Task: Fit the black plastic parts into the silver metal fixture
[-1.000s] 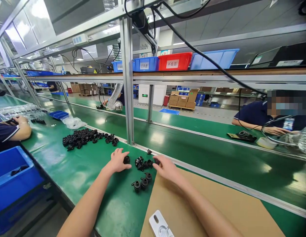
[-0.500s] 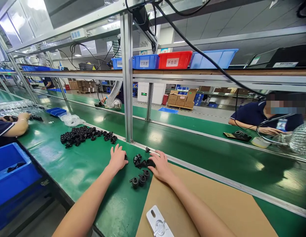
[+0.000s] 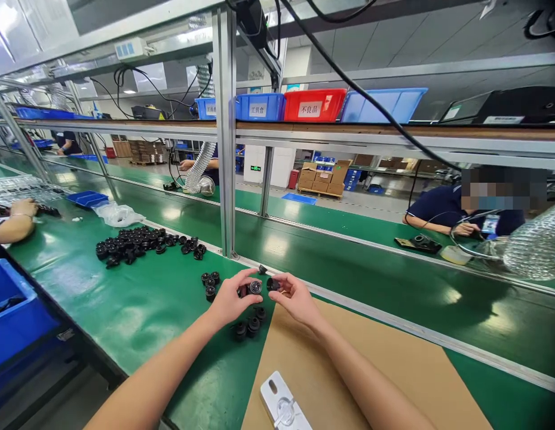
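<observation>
My left hand [image 3: 230, 297] has its thumb and fingers closed around a round black plastic part [image 3: 255, 288], whose ringed end faces me. Just to the right, my right hand [image 3: 297, 300] pinches a black cup-shaped part [image 3: 272, 284]. A small gap separates the two pieces. Left of my left hand stands a small group of black round parts [image 3: 209, 285]. Below it sit several black parts with side spouts [image 3: 253, 325] on the green mat. One small black piece [image 3: 261, 270] rests by the metal rail. My left fingers partly hide other dark pieces.
A large pile of black parts [image 3: 138, 242] lies to the left, near a clear plastic bag [image 3: 118, 214]. Brown cardboard [image 3: 349, 358] carries a white slotted piece [image 3: 284, 403]. A metal post [image 3: 226, 137] rises ahead. Co-workers sit at left and across the line.
My left hand has moved right, close to my right hand, and now holds a round part up. The small group it covered shows. My right hand has lifted its cup-shaped part.
</observation>
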Available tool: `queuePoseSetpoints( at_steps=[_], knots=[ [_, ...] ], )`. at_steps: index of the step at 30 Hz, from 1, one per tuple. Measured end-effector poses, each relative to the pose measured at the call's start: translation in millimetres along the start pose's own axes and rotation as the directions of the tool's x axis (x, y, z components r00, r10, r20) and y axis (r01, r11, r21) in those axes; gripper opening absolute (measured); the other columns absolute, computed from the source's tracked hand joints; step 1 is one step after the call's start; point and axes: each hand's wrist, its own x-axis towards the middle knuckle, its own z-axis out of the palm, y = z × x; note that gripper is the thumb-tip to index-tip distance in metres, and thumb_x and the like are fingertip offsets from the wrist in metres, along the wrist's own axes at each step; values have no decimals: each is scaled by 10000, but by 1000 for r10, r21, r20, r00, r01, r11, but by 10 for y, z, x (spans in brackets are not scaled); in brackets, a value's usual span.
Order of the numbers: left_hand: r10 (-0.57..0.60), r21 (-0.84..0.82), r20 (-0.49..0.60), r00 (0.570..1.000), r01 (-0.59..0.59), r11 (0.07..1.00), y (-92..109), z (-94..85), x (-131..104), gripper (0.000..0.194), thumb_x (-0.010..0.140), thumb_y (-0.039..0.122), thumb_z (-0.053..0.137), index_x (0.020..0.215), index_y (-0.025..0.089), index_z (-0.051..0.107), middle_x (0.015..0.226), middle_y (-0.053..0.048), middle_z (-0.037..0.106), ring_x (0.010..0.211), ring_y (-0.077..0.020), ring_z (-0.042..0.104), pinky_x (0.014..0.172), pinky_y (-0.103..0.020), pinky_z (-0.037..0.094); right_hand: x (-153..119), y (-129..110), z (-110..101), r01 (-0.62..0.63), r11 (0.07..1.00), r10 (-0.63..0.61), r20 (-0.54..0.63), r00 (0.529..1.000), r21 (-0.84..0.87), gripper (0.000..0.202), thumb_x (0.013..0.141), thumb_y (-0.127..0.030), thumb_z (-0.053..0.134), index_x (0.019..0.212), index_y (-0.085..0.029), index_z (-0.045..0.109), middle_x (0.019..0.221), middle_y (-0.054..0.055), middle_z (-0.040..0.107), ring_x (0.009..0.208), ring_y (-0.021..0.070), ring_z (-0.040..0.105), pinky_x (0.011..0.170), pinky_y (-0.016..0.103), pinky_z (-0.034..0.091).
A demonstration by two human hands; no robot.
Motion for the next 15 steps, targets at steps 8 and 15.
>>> queuePoseSetpoints(
  at_steps=[8, 15],
  knots=[
    [132, -38, -86, 988, -135, 990, 2, 21, 4, 371, 865, 221, 790, 1233, 232, 747, 1159, -80, 774, 1047, -266, 719, 970, -407, 571, -31, -143, 40, -24, 995, 19, 44, 999, 95, 454, 791, -431, 851, 1142, -214, 661, 1005, 59, 711, 888, 207, 652, 776, 339, 538],
    [235, -40, -65, 970, -238, 970, -34, 90, -10, 393, 920, 221, 736, 1313, 240, 714, 1210, -101, 746, 1101, -274, 694, 998, -439, 569, -46, -226, 105, 4, 996, -8, 44, 999, 91, 434, 809, -459, 834, 1118, -212, 656, 976, 56, 730, 853, 212, 678, 782, 353, 558]
  ],
)
